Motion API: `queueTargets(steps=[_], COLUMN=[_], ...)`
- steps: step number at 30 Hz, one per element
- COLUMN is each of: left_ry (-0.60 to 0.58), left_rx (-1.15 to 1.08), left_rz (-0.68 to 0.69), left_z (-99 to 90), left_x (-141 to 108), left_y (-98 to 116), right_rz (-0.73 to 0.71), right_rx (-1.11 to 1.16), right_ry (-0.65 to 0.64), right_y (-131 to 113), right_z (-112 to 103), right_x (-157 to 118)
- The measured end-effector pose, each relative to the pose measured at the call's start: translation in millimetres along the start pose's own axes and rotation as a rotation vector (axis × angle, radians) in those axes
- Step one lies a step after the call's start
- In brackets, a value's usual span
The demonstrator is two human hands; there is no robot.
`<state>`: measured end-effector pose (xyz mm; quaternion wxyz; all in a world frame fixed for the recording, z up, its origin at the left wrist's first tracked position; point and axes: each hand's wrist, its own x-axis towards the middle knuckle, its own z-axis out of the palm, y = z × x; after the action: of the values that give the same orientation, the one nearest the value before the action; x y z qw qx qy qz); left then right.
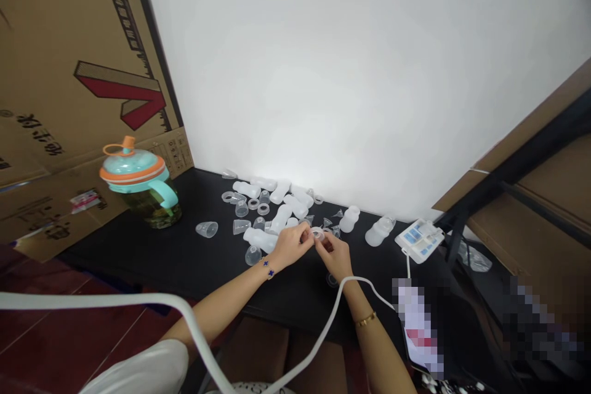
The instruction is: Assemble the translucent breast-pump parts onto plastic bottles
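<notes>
My left hand point(292, 245) and my right hand point(333, 255) meet over the black table point(184, 258), pinching a small translucent silicone ring point(317, 234) between their fingertips. A frosted plastic bottle point(260, 240) lies right beside my left hand, and a translucent cup point(253, 255) sits just below it. Several other translucent pump parts, including bottles, funnels and rings, are scattered beyond my hands point(272, 203). A white tube point(344, 295) crosses near my right wrist.
A teal and orange lidded jug point(141, 181) stands at the left against cardboard sheets point(78, 74). A white pump unit point(419, 241) sits at the right, its cable descending toward a pixelated device point(418, 326). A white wall point(351, 74) rises behind the table.
</notes>
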<state>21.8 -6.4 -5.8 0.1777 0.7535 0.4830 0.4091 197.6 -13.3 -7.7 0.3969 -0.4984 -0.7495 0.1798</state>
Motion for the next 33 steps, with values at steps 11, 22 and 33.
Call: queueTargets(steps=[11, 22, 33], left_ry=[0.008, -0.002, -0.011], left_rx=[-0.017, -0.057, -0.06], left_rz=[0.05, 0.035, 0.028], left_z=[-5.6, -3.9, -3.7], left_x=[1.6, 3.0, 2.4], left_y=[4.5, 0.9, 1.0], right_rz=[0.027, 0.022, 0.013], right_rx=[0.062, 0.083, 0.048], right_ry=[0.045, 0.017, 0.002], right_y=[0.4, -1.8, 0.4], right_z=[-1.4, -1.4, 0.1], right_x=[-0.1, 0.3, -0.6])
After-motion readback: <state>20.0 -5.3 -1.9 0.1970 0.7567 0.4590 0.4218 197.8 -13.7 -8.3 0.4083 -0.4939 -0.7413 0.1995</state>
